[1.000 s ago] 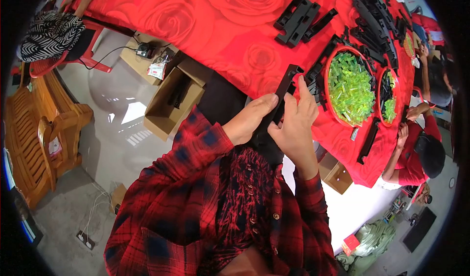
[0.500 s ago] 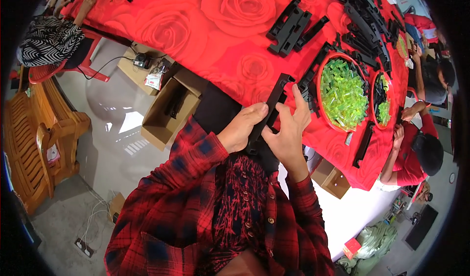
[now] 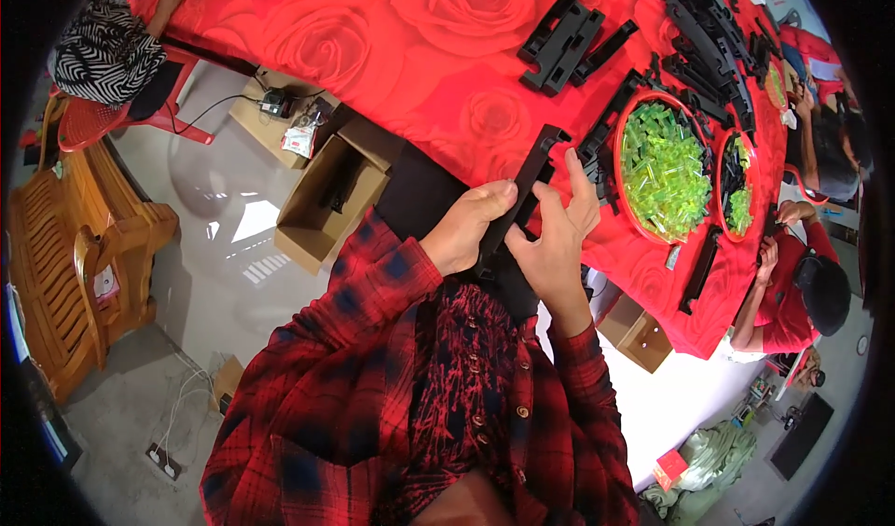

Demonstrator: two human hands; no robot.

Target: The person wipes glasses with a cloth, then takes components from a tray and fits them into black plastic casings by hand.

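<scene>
Black bar (image 3: 532,173): in the air just off the near edge of the counter (image 3: 396,92), over the person's lap, tilted with its far end up and to the right.

Left hand (image 3: 466,228): fingers closed on the bar, thumb along the upper face. Right hand (image 3: 557,251): fingers loosely spread, index extended, thumb near the bar's right side; cannot tell whether they grip or only rest against it.

Handling judgement: keep the left pinch as the fixed support and let the right fingertips do the fine work. Press along the bar's length rather than across, since a long thin body should twist easily. Turning the worked face to the light would help; dark detail reads poorly here.

Near right: red-rimmed bowl (image 3: 633,220) of green translucent pieces (image 3: 664,172), easily knocked by the right elbow. Beyond: paired black parts (image 3: 562,46) and a heap of black parts (image 3: 706,55). Below left, open cardboard box (image 3: 300,237).
</scene>
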